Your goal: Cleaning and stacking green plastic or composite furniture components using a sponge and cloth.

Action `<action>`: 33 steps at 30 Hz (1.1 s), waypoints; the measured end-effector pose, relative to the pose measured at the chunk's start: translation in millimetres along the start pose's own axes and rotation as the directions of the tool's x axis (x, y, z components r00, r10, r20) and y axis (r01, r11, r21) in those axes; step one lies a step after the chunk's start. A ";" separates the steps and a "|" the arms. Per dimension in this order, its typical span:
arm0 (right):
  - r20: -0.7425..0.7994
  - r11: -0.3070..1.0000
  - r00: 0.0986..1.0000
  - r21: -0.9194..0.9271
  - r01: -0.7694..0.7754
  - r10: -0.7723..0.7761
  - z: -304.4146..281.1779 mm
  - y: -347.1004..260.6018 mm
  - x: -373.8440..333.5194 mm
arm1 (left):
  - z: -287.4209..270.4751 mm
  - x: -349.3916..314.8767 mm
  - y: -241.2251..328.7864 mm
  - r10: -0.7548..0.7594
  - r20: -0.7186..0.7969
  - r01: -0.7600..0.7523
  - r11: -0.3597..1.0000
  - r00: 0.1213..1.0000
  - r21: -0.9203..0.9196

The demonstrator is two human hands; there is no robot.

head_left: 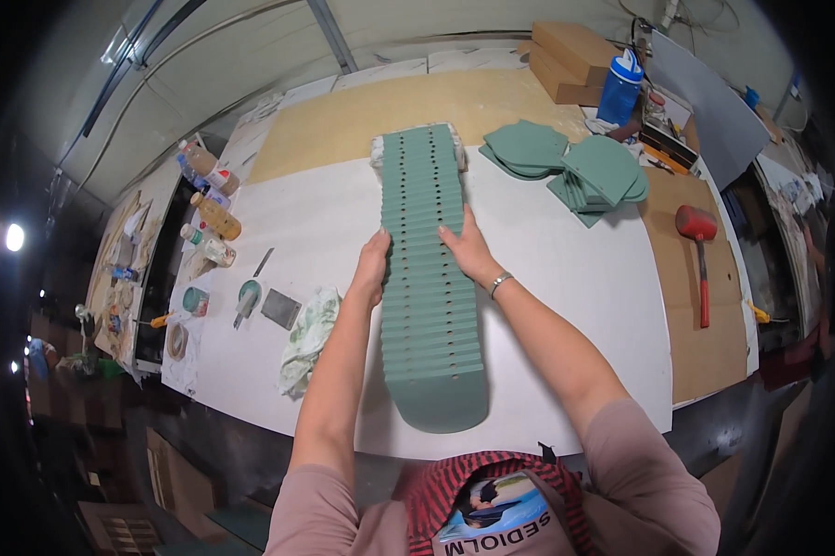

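Observation:
A long row of green panels lies down the middle of the white work surface. The panels overlap like shingles, each with small dark holes that line up in two rows, and the nearest one ends in a rounded edge. My left hand grips the row's left side, thumb up along the edge and the other fingers mostly hidden. On the opposite side my right hand holds the row's edge, its thumb over the top and a finger stretched along the side. Whitish crumpled material shows under the far end.
Loose green panels are piled at the far right, beside a blue bottle and cardboard boxes. A red mallet rests on brown cardboard. Leftward are a stained cloth, a grey scraper and several bottles.

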State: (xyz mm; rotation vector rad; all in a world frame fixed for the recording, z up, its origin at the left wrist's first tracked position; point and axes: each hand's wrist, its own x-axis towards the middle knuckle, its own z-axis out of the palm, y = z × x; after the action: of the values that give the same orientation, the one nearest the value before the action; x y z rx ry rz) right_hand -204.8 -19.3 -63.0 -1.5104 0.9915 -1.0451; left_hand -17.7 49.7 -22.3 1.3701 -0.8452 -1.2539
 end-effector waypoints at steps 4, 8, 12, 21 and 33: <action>-0.017 0.988 0.991 0.089 -0.128 0.130 -31.9 5.6 -14.0 | -27.1 -20.9 5.8 0.102 -0.177 -0.079 0.988 0.979 0.131; 0.204 0.961 0.972 0.220 -0.166 0.121 -93.4 -19.6 -101.2 | -119.7 -68.2 16.2 0.277 -0.178 -0.176 0.881 0.944 0.438; 0.267 0.960 0.953 0.194 -0.201 0.145 -78.9 -23.5 -204.3 | -216.1 -106.8 -2.5 0.161 -0.259 0.036 0.785 0.952 0.618; -0.011 0.906 0.922 0.191 -0.378 0.387 4.7 -44.8 -249.0 | -309.5 -73.2 -44.2 0.241 0.214 -0.239 0.081 0.947 0.968; -0.099 0.905 0.932 0.296 -0.307 0.348 14.0 -37.4 -254.7 | -110.8 -73.5 69.1 0.561 0.521 -0.764 0.429 0.643 0.481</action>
State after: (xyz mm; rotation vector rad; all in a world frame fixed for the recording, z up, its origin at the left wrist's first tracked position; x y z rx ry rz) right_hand -261.9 232.1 -60.4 -1.0050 1.1095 -1.0135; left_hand 84.8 130.9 50.8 1.1401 -1.9901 -0.4675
